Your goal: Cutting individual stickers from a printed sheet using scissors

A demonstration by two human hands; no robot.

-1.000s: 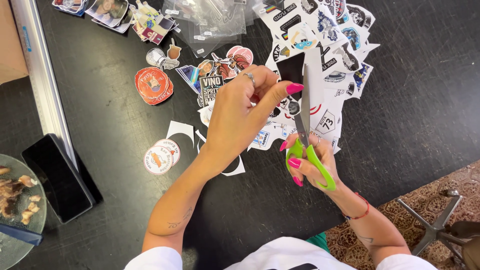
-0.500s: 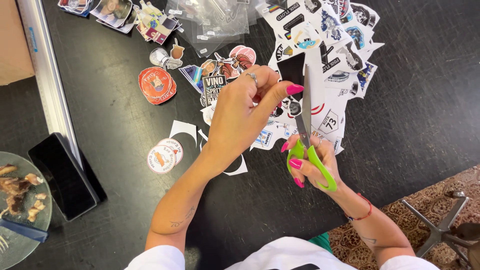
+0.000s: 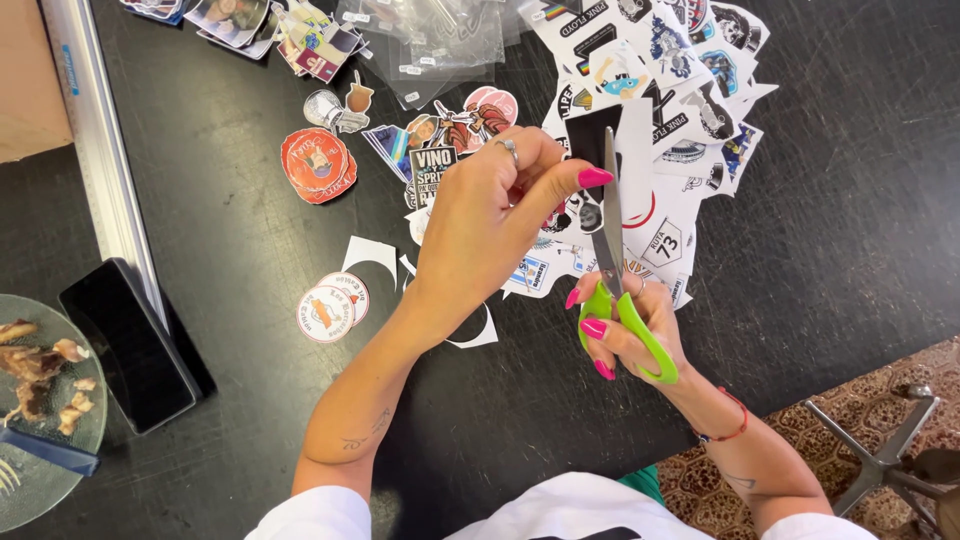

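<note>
My left hand pinches a printed paper piece, black on one side and white on the other, above the black table. My right hand grips green-handled scissors, blades pointing away from me and running up into the paper. Both hands hover over a heap of cut stickers. Pink nails show on both hands, a ring on the left and a red bracelet on the right wrist.
Two round stickers and white paper scraps lie left of my arm, a red round sticker farther back. Clear plastic sleeves sit at the top. A black phone, a metal ruler and a glass plate with food are at left.
The hands, paper and scissors stay in nearly the same place; the view has shifted slightly. The scissors look a little further into the paper.
</note>
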